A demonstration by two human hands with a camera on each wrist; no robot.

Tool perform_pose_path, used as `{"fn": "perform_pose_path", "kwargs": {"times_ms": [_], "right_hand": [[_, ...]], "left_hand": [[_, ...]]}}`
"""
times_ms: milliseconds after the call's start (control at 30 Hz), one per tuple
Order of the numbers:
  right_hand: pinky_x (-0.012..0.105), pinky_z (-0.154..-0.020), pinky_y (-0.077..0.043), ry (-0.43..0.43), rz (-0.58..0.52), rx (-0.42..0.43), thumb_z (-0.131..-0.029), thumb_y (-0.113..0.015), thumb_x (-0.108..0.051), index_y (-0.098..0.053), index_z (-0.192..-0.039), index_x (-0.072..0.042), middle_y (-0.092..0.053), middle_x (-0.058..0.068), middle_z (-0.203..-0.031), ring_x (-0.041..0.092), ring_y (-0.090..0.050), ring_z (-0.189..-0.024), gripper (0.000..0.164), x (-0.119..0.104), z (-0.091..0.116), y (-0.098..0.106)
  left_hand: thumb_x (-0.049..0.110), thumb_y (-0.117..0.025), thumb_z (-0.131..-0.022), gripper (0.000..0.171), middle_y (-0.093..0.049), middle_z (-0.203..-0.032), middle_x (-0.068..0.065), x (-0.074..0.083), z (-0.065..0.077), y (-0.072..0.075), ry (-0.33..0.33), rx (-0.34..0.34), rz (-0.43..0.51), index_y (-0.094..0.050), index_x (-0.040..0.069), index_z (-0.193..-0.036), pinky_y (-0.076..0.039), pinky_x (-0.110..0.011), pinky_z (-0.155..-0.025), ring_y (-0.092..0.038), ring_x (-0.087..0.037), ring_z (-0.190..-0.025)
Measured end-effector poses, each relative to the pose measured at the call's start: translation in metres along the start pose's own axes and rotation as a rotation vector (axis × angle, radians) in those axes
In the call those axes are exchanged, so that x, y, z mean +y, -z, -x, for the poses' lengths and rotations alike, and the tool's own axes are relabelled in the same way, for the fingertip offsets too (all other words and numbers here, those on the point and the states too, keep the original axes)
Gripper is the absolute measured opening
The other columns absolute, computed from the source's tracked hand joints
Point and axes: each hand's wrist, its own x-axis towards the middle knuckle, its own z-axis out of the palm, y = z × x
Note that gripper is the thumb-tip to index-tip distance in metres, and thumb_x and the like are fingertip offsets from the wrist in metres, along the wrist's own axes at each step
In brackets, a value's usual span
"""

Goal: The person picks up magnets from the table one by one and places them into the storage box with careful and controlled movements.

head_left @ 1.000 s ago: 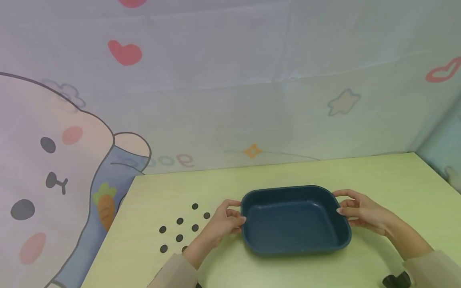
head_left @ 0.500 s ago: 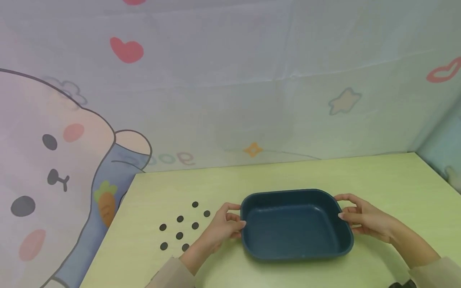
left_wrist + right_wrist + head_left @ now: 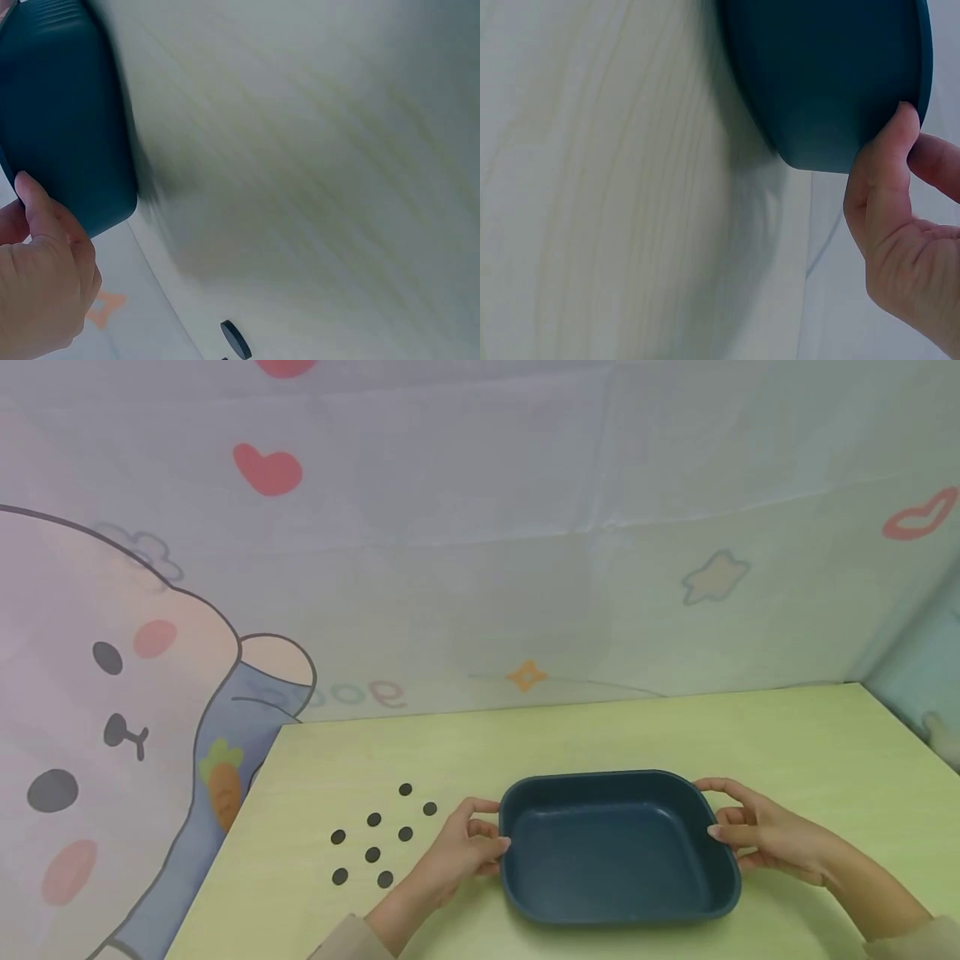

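A dark blue rectangular dish (image 3: 611,856) with rounded corners and a plain inside is held level at the table's front middle. My left hand (image 3: 459,852) grips its left end, thumb over the rim and fingers against the outer wall. At the opposite end my right hand (image 3: 783,842) pinches the rim in the same way. Both wrist views show the dish's outer wall close over the table; whether its base touches the surface I cannot tell. In the left wrist view the left hand (image 3: 52,277) has its fingers on the rim.
Several small black discs (image 3: 372,855) lie in a loose group on the pale yellow-green table (image 3: 585,735), left of the left hand. A printed cloth (image 3: 450,568) with a cartoon animal hangs behind the table's back edge.
Both hands have drawn the dish toward the person and slightly to the right, keeping hold of its ends. The black discs stay where they were.
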Motion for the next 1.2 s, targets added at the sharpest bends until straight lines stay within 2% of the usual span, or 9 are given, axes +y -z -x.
{"fn": "perform_pose_path", "kwargs": {"times_ms": [233,400,533,733,967,1100,1200], "right_hand": [[0.030,-0.070,-0.054,-0.011,0.001,-0.022,-0.098,-0.039,0.002,-0.030,-0.139,-0.033,-0.055,0.000,-0.093,0.010,-0.058,-0.076,0.054,0.003,0.005,-0.001],[0.039,-0.077,-0.053,0.002,-0.062,-0.069,-0.098,-0.036,0.005,-0.027,-0.142,-0.033,-0.057,0.006,-0.102,0.018,-0.062,-0.087,0.058,0.008,0.009,-0.005],[0.041,-0.078,-0.053,-0.001,-0.103,-0.084,-0.098,-0.035,0.006,-0.031,-0.140,-0.033,-0.057,0.006,-0.101,0.021,-0.063,-0.088,0.057,0.011,0.010,-0.006],[0.039,-0.075,-0.054,-0.012,-0.098,-0.079,-0.098,-0.035,0.005,-0.033,-0.138,-0.035,-0.057,0.004,-0.098,0.019,-0.063,-0.084,0.057,0.014,0.011,-0.007],[0.035,-0.073,-0.054,-0.009,-0.063,-0.070,-0.098,-0.036,0.004,-0.030,-0.140,-0.033,-0.056,0.004,-0.097,0.015,-0.061,-0.080,0.057,0.007,0.007,-0.005],[0.029,-0.069,-0.054,-0.003,-0.058,-0.074,-0.098,-0.036,0.005,-0.029,-0.140,-0.033,-0.055,0.002,-0.095,0.009,-0.058,-0.073,0.057,0.003,0.005,-0.004],[0.028,-0.069,-0.053,-0.003,-0.069,-0.089,-0.098,-0.035,0.006,-0.029,-0.140,-0.033,-0.055,0.002,-0.096,0.008,-0.057,-0.072,0.058,0.002,0.005,-0.004]], "left_hand": [[0.000,-0.065,-0.084,0.047,-0.053,-0.085,-0.007,-0.002,0.005,-0.003,0.013,0.000,0.009,-0.043,0.004,-0.125,-0.049,-0.022,-0.055,-0.057,-0.013,-0.062],[-0.001,-0.065,-0.083,0.047,-0.053,-0.084,-0.007,-0.004,0.009,-0.005,0.024,0.000,-0.005,-0.044,0.005,-0.125,-0.049,-0.023,-0.054,-0.056,-0.013,-0.062],[-0.001,-0.064,-0.084,0.046,-0.052,-0.084,-0.007,-0.008,0.012,-0.004,0.025,-0.015,-0.020,-0.043,0.005,-0.124,-0.050,-0.023,-0.054,-0.057,-0.014,-0.063],[0.002,-0.063,-0.086,0.046,-0.053,-0.086,-0.008,-0.011,0.015,-0.002,0.021,-0.051,-0.046,-0.041,0.005,-0.127,-0.052,-0.027,-0.057,-0.060,-0.015,-0.066],[0.008,-0.063,-0.088,0.047,-0.058,-0.093,-0.011,-0.004,0.016,0.008,-0.028,-0.098,-0.101,-0.042,0.004,-0.130,-0.054,-0.040,-0.071,-0.061,-0.021,-0.076],[0.013,-0.064,-0.088,0.046,-0.059,-0.094,-0.009,0.002,0.016,0.017,-0.067,-0.129,-0.174,-0.046,0.004,-0.130,-0.050,-0.039,-0.075,-0.059,-0.024,-0.082],[0.014,-0.064,-0.088,0.043,-0.059,-0.095,-0.008,0.005,0.017,0.023,-0.088,-0.133,-0.191,-0.050,0.004,-0.127,-0.049,-0.037,-0.073,-0.059,-0.026,-0.084]]}}
